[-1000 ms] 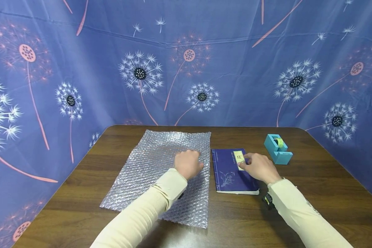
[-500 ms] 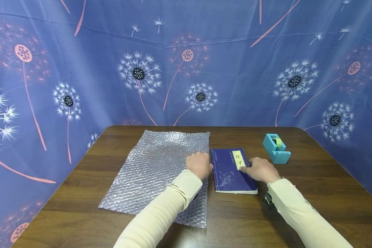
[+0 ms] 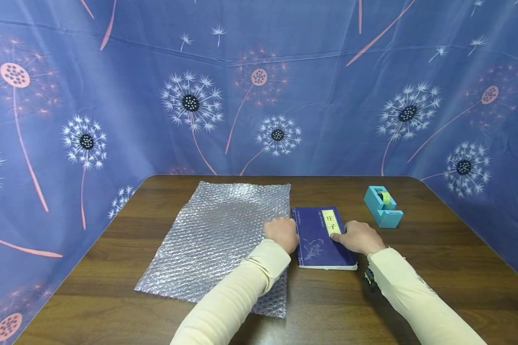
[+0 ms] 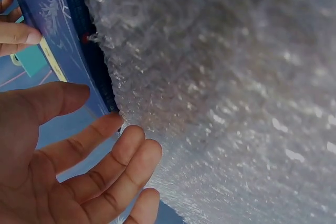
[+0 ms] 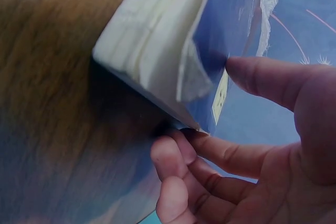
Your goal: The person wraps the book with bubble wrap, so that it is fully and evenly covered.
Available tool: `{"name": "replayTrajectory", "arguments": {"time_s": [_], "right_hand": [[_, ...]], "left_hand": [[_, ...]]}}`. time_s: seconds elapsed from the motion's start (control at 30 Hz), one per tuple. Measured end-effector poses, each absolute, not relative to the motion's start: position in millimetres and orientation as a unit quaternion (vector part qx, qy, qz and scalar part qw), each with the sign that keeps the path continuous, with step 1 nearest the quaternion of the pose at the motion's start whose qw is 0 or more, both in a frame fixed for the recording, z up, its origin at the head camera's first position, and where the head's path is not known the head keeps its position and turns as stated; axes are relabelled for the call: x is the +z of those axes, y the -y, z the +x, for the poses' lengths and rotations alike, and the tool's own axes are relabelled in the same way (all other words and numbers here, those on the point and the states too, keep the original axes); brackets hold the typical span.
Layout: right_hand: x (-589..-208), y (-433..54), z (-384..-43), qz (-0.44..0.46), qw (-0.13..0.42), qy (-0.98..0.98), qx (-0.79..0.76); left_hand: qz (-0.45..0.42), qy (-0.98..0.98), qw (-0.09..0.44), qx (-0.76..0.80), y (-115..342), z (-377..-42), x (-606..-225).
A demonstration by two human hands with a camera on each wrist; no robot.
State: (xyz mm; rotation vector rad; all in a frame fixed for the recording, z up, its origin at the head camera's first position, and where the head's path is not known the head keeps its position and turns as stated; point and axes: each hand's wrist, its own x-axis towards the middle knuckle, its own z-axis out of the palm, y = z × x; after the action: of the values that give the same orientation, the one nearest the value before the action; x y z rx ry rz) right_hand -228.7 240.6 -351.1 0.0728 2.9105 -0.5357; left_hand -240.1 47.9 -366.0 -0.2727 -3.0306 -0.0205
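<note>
The left hand has slid rightward off the clear bubble-wrap sheet to the spine of the dark blue paperback book, fingers relaxed and touching its edge. The right hand pinches the book's opposite edge, thumb on the cover, fingers beneath. The book lies flat on the brown wooden table, bracketed for lifting.

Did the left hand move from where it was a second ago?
Yes. The left hand slid right across the clear bubble wrap sheet to that sheet's right edge, reaching the dark blue book.
</note>
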Motion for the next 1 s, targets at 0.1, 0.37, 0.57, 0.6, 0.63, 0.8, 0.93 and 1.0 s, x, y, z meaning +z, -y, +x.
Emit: {"name": "replayTrajectory", "arguments": {"time_s": [0.1, 0.37, 0.57, 0.6, 0.63, 0.8, 0.93, 1.0], "right_hand": [[-351.4, -239.6, -229.1, 0.030, 0.095, -0.979, -0.181], [-351.4, -239.8, -231.2, 0.036, 0.110, -0.977, -0.179], [-351.1, -240.9, -232.6, 0.040, 0.121, -0.973, -0.192], [-351.3, -241.3, -232.8, 0.041, 0.123, -0.972, -0.195], [-351.5, -241.9, -233.2, 0.042, 0.123, -0.972, -0.198], [-351.4, -244.2, -234.1, 0.048, 0.125, -0.969, -0.205], [-351.4, -246.5, -234.4, 0.044, 0.123, -0.969, -0.209], [-351.4, -248.5, -234.4, 0.040, 0.123, -0.968, -0.215]], "left_hand": [[-0.086, 0.995, 0.041, -0.003, -51.1, -241.3, -368.6], [-0.088, 0.996, 0.031, 0.000, -55.5, -245.7, -370.9], [-0.085, 0.996, 0.010, -0.029, -56.1, -245.6, -367.1], [-0.085, 0.996, 0.002, -0.038, -56.0, -246.0, -366.1], [-0.084, 0.995, -0.006, -0.049, -55.8, -246.4, -365.1], [-0.086, 0.989, -0.052, -0.109, -53.0, -250.1, -360.7], [-0.074, 0.978, -0.074, -0.182, -49.3, -252.4, -358.2], [-0.063, 0.970, -0.081, -0.222, -47.3, -253.5, -357.1]]}}
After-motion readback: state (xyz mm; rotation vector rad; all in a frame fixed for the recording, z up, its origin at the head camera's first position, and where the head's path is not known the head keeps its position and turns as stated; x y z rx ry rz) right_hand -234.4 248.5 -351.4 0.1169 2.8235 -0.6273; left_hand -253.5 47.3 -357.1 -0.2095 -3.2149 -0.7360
